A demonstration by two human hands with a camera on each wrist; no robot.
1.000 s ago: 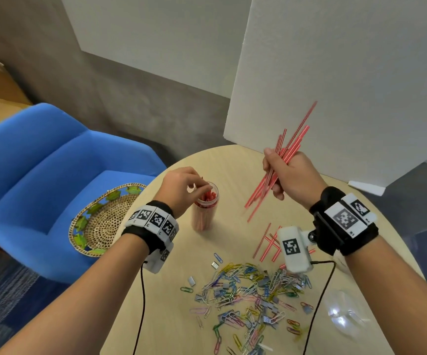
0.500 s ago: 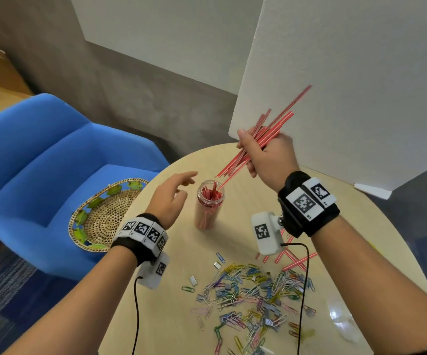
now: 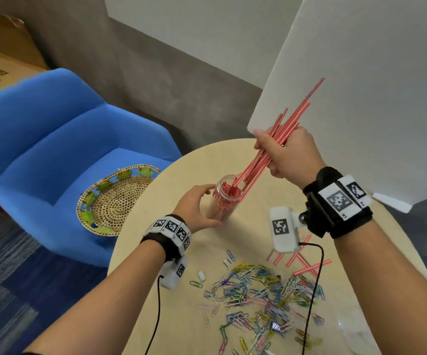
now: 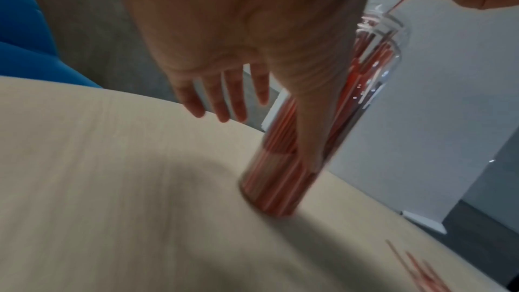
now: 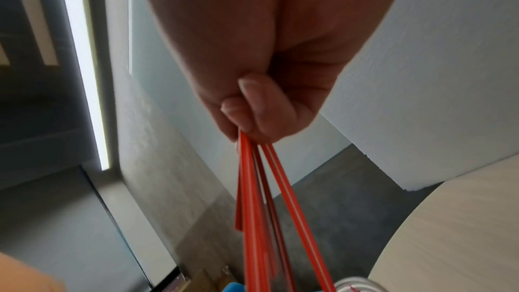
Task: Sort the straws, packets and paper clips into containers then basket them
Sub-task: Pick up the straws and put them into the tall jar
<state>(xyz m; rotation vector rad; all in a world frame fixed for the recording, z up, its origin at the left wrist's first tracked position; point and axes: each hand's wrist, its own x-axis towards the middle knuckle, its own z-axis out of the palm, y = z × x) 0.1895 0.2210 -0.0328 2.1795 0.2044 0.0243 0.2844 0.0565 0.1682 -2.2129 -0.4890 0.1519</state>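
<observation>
My right hand (image 3: pixel 268 152) grips a bundle of red striped straws (image 3: pixel 287 126), slanted down to the left. Their lower tips reach into the mouth of a clear jar (image 3: pixel 226 201) packed with red straws, standing on the round table (image 3: pixel 156 290). In the right wrist view my curled fingers (image 5: pixel 247 106) pinch the straws (image 5: pixel 252 197) above the jar rim (image 5: pixel 353 283). My left hand (image 3: pixel 204 204) cups the jar from the left. Its thumb (image 4: pixel 306 119) lies along the jar (image 4: pixel 283 174) and its fingers (image 4: pixel 222 99) are straight. Loose straws (image 3: pixel 302 262), coloured paper clips (image 3: pixel 258 290) and small white packets (image 3: pixel 201 275) lie nearer me.
A woven basket (image 3: pixel 115 201) sits on the blue chair (image 3: pixel 40 149) left of the table. A white board (image 3: pixel 360 98) stands behind the table at the right. A clear plastic piece (image 3: pixel 353 329) lies at the table's near right edge. Cables run from both wrist cameras.
My right hand carried the straw bundle left and lowered its tips into the jar mouth. My left hand left the jar's top, opened, and came down beside the jar.
</observation>
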